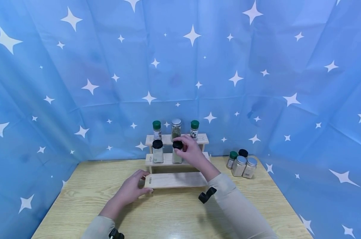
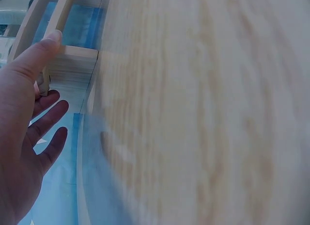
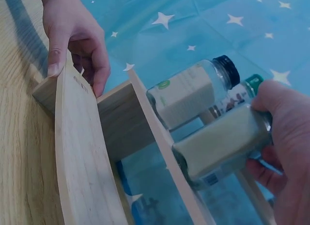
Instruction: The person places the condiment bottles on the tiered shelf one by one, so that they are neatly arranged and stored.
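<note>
A three-step wooden rack [image 1: 175,180] stands on the table. My left hand [image 1: 132,187] grips the left end of its lowest step, thumb at the front edge and fingers behind, as the right wrist view also shows. On the middle step, my right hand [image 1: 193,151] pinches a black-capped spice jar [image 1: 177,156] near its cap. Beside that jar, to the left, another black-capped jar [image 1: 157,154] stands upright. The top step bears a green-capped jar [image 1: 157,129], a silver-capped jar [image 1: 176,129] with green contents and a second green-capped jar [image 1: 194,129].
Right of the rack, a cluster of jars stands on the table [image 1: 93,186]: a green-capped one [image 1: 232,160], a black-capped one [image 1: 243,153] and two silver-capped ones, the nearer left [image 1: 239,166] and right [image 1: 250,168]. Blue star-patterned cloth [image 1: 174,76] hangs behind and at both sides.
</note>
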Available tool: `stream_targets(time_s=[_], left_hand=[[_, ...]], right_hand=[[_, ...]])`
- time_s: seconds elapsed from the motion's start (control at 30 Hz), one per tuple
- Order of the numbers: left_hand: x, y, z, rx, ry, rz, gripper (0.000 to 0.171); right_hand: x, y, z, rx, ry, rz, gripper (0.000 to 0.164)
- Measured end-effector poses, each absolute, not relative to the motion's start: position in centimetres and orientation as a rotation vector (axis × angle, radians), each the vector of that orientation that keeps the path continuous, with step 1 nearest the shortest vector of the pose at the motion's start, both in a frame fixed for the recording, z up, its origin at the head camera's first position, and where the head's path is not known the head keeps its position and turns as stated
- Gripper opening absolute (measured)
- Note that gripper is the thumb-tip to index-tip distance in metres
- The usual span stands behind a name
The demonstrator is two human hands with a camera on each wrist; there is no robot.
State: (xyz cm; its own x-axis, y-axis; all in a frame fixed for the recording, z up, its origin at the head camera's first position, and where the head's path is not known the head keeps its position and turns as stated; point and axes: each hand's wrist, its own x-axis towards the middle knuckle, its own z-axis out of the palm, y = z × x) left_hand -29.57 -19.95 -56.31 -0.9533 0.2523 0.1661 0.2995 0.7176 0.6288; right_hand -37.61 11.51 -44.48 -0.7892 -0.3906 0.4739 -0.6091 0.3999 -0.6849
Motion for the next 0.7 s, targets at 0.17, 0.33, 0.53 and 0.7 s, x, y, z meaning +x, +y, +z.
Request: stream_targets(time_s=[0.17, 0.33, 0.53, 0.7], left_hand=[[-29.6, -19.9, -56.3, -0.460, -2.848, -1.060, 0.069], [-29.6, -20.0, -56.4, -0.469, -2.847, -1.052, 0.071], [-29.6, -20.0, -56.5, -0.491, -2.835, -1.038, 0.073], [-29.6, -20.0, -56.6, -0.477, -2.845, -1.040, 0.073]], right_hand=[[-37.3, 11.7, -44.1, 0.877, -2.452, 1.329, 0.044], [-36.8, 12.4, -44.0, 0.810, -2.479, 1.350, 0.049], [-36.3, 14.3, -44.5, 0.711, -2.442, 1.374, 0.037], [-35.2, 16.6, -44.8, 0.655, -2.432, 1.387, 0.031]])
